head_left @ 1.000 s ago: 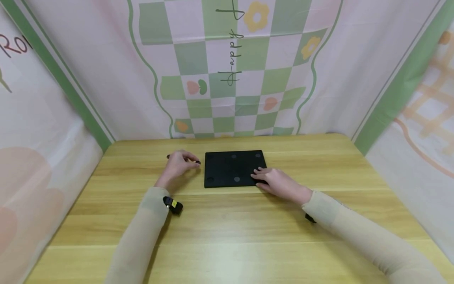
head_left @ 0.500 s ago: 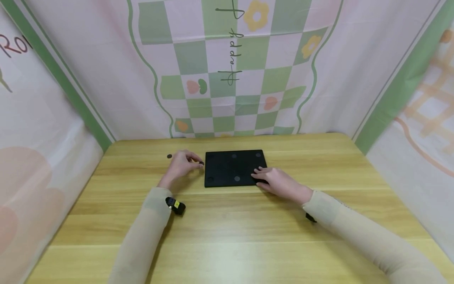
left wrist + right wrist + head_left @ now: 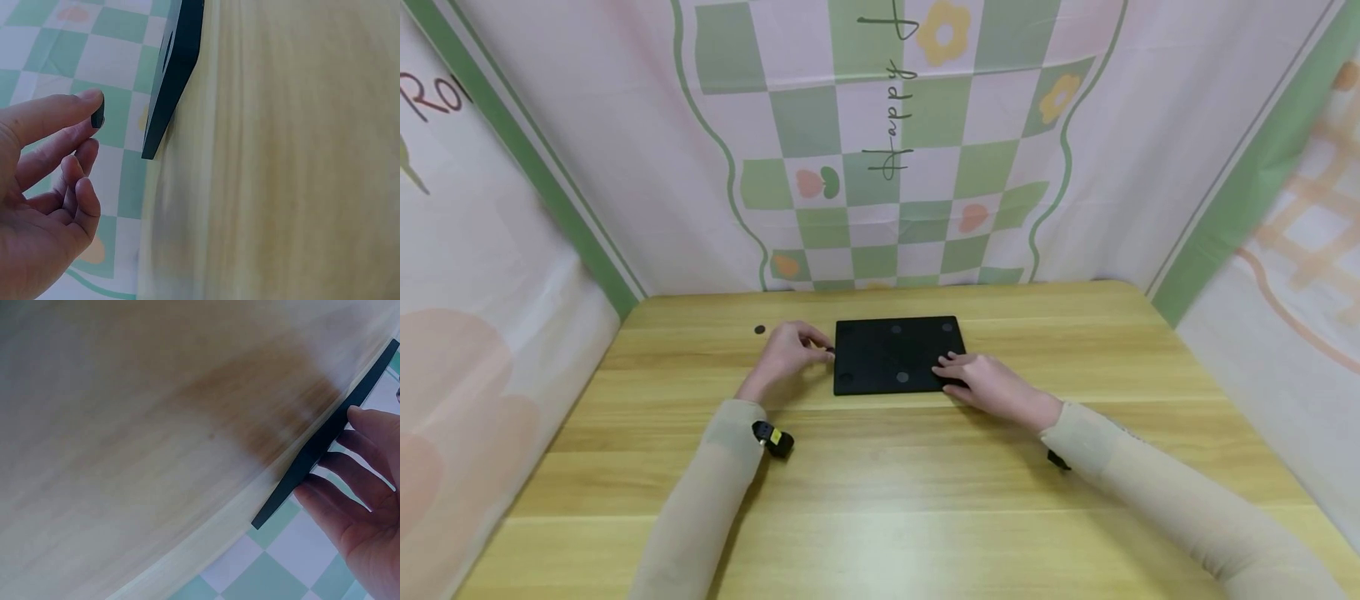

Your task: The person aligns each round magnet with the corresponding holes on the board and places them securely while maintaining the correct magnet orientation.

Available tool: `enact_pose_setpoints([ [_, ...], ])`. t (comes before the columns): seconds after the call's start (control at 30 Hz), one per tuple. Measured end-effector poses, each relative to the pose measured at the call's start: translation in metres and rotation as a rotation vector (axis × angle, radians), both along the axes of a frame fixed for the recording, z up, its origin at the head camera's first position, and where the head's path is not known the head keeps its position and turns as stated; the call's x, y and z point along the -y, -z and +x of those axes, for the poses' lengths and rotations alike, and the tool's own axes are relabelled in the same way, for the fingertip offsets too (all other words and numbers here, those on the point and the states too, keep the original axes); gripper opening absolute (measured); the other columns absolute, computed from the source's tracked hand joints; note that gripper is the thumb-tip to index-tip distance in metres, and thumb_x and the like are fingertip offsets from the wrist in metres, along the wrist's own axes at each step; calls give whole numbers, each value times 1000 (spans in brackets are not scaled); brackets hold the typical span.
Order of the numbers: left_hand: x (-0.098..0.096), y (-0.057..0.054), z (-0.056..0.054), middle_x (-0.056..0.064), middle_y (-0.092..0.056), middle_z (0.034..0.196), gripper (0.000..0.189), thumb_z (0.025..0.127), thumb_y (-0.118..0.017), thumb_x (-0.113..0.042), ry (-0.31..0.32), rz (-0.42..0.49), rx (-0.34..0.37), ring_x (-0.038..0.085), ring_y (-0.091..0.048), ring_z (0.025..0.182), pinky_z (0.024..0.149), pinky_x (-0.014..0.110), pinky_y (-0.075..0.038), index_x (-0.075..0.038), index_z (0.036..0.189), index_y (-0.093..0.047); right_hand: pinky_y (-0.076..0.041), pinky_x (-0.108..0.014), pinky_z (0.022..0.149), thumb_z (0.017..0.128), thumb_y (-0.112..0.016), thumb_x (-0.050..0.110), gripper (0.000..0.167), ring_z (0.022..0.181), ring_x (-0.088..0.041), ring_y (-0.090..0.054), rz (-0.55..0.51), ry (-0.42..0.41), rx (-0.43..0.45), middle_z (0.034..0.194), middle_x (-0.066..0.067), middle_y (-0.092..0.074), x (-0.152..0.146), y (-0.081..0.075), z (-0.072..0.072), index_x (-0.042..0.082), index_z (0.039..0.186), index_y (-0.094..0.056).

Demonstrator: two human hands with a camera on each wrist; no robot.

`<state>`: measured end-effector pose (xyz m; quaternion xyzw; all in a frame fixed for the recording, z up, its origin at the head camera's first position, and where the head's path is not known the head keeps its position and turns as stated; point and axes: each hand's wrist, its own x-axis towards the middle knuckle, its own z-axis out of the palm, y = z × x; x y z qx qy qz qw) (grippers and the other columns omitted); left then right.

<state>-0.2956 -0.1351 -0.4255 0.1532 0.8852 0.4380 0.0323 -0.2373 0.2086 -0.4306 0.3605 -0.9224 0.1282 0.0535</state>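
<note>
A flat black board (image 3: 872, 354) lies on the table, its top marked with several round spots, some greyish and some dark. My left hand (image 3: 786, 350), at the board's left edge, pinches a small black disc (image 3: 98, 114) between thumb and forefinger; its other fingers are loosely bent. On the board's right front corner rests my right hand (image 3: 983, 383). In the right wrist view its fingertips touch the board's top and edge (image 3: 312, 447). The hand hides that corner in the head view. Another dark disc (image 3: 760, 329) lies flat on the table behind my left hand.
The wooden table (image 3: 880, 483) runs back to a fabric backdrop (image 3: 872, 225) with a green check pattern. Printed cloth also hangs at the left and right sides. A small black camera (image 3: 772, 439) is strapped to the left wrist.
My left hand has moved slightly right with the pinched disc, up to the board's left edge, leaving the loose disc behind it fully visible. My right hand has stayed on the board.
</note>
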Motion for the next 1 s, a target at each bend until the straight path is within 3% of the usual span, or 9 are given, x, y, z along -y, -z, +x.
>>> enact_pose_setpoints([
  [0.7, -11, 3, 1, 2, -67, 99, 17, 78, -79, -19, 96, -47, 31, 17, -55, 80, 69, 29, -46, -14, 93, -76, -48, -47, 94, 90, -65, 15, 34, 119, -37, -55, 14, 12, 20, 126, -22, -59, 0, -2, 1, 1, 121, -64],
  [1.0, -15, 5, 0, 1, -69, 93, 16, 77, -79, -17, 133, -42, 59, 18, -55, 76, 65, 29, -46, -13, 92, -75, -48, -46, 93, 90, -65, 15, 34, 119, -36, -56, 9, 9, 14, 126, -21, -59, -1, -1, 1, 2, 121, -65],
])
